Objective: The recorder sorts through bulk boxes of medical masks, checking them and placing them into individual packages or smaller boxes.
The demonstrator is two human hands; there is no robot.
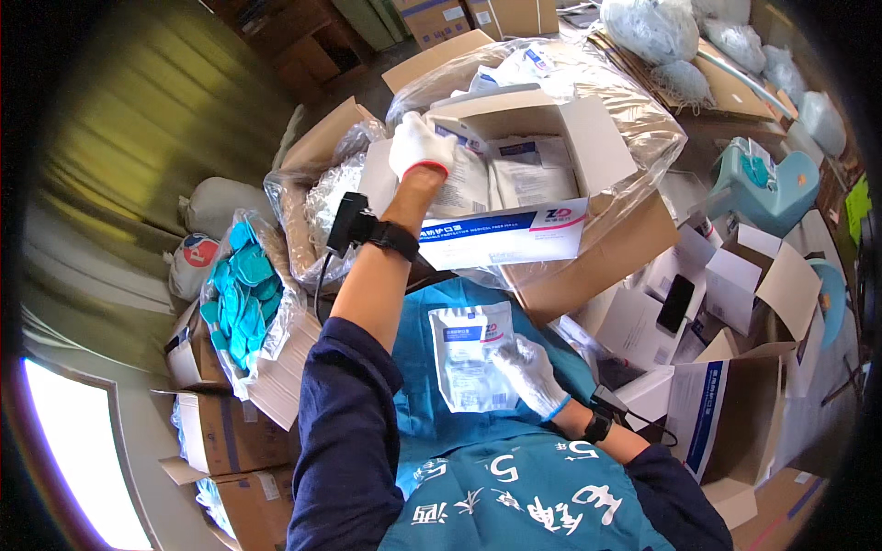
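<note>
Cartons (513,16) stand behind. White box (501,242) holds packets (533,173); my right grip (530,375) pinches a pouch (469,354); left grip (419,147), I can't tell.

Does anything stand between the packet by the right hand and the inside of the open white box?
The front panel of the box does. The top is open, with the left hand at the left.

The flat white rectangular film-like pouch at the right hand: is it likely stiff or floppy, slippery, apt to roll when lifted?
The pouch is probably floppy, since its skin looks thin and wrinkled. Its sheen suggests it may slide in the white-gloved right hand. Rolling seems unlikely, given its flat, rectangular shape.
</note>
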